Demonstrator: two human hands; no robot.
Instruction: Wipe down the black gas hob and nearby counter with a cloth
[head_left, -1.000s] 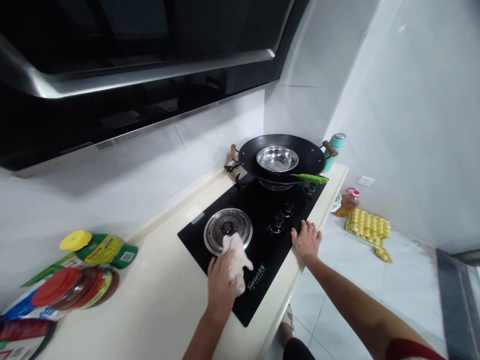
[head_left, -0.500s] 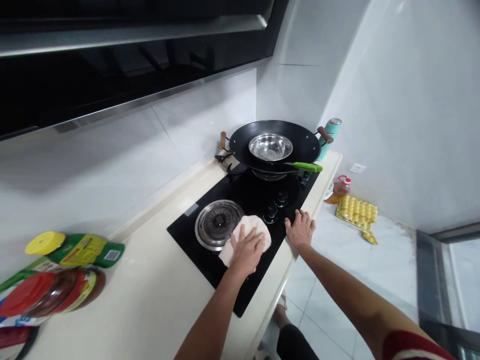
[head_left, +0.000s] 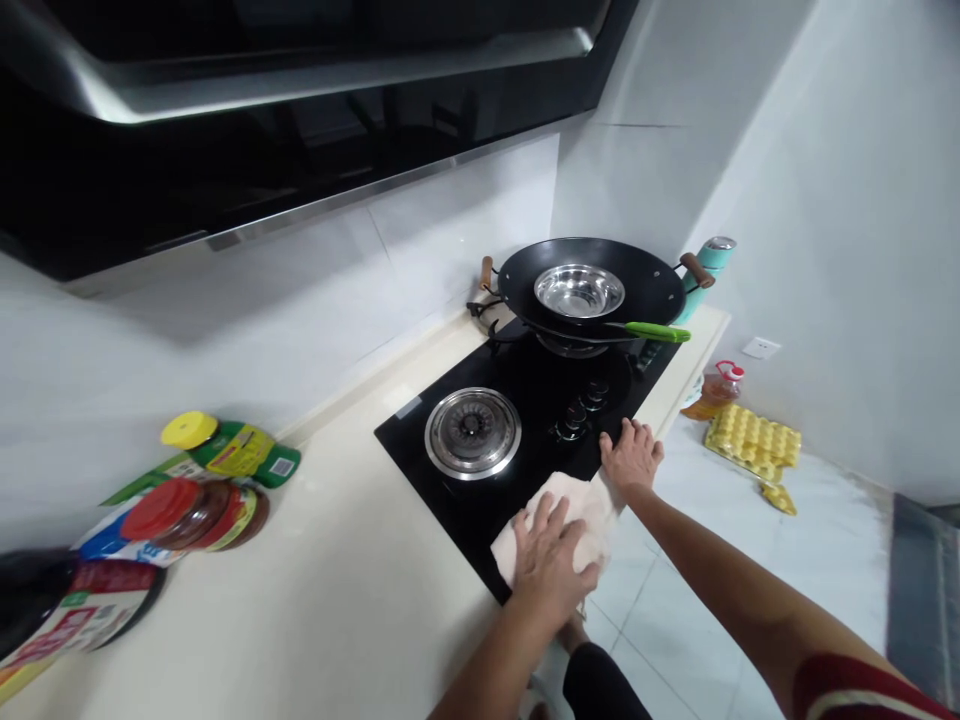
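Observation:
A pale pink cloth point(head_left: 600, 510) lies bunched on the front near corner of the black glass cooktop point(head_left: 480, 520), partly over its front edge. My left hand point(head_left: 551, 550) presses on the cloth from above with its fingers bent and somewhat spread, gripping it. Farther along the front edge, my right hand point(head_left: 631, 456) rests palm down, fingers apart, holding nothing. Behind the cloth sits a bare round burner point(head_left: 472, 433). Two control knobs point(head_left: 574, 420) stand between the burners, close to my right hand.
A black wok point(head_left: 517, 290) with a steel bowl point(head_left: 579, 290) and a green-handled utensil point(head_left: 656, 331) covers the far burner. A teal bottle point(head_left: 712, 258) stands behind it. A green bottle point(head_left: 251, 452) and a red-lidded jar point(head_left: 191, 515) lie left. A range hood point(head_left: 300, 150) hangs overhead.
My left hand has drawn the cloth away from the near burner's rim toward the cooktop's front edge. The right hand stays at the edge. The whole view has shifted slightly.

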